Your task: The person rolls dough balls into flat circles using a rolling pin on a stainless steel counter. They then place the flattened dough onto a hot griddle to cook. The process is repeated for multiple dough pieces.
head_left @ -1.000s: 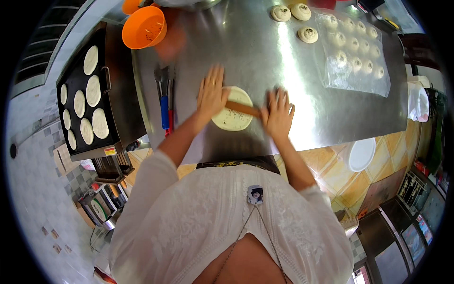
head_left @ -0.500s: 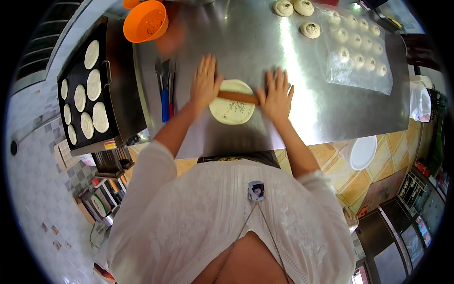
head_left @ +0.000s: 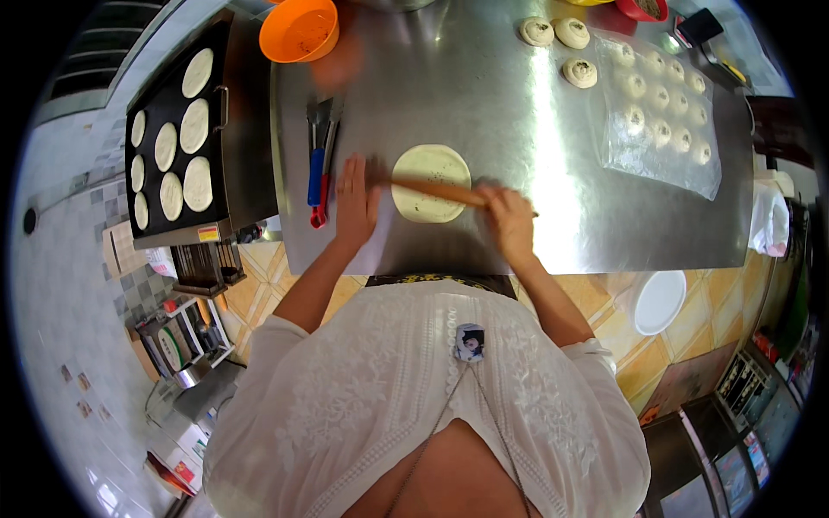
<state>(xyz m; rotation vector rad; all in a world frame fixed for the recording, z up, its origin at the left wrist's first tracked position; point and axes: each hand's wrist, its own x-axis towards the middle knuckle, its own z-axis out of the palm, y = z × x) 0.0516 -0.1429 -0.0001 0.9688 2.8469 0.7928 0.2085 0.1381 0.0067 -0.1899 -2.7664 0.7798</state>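
A flat round of dough [head_left: 432, 207] with dark specks lies on the steel table in front of me. Across it, slightly tilted, rests a wooden rolling pin [head_left: 437, 191]. Around the pin's right end my right hand [head_left: 511, 226] is closed, its fingers a little blurred. My left hand [head_left: 356, 203] is beside the pin's blurred left end, fingers stretched out and not wrapped round it. Just left of that hand lie blue-handled tools [head_left: 315, 177] and red-handled tongs [head_left: 324, 186].
To the left, a black griddle [head_left: 148, 194] holds several flat dough rounds. An orange bowl [head_left: 299, 31] stands at the back left of the steel table [head_left: 484, 95]. Three coiled dough pieces [head_left: 579, 73] sit at the back right, beside several more under clear plastic sheeting [head_left: 661, 164].
My left hand has shifted back toward me, off the dough's edge. The right hand has gone from stretched fingers to a grip on the pin's end. The view has shifted slightly.
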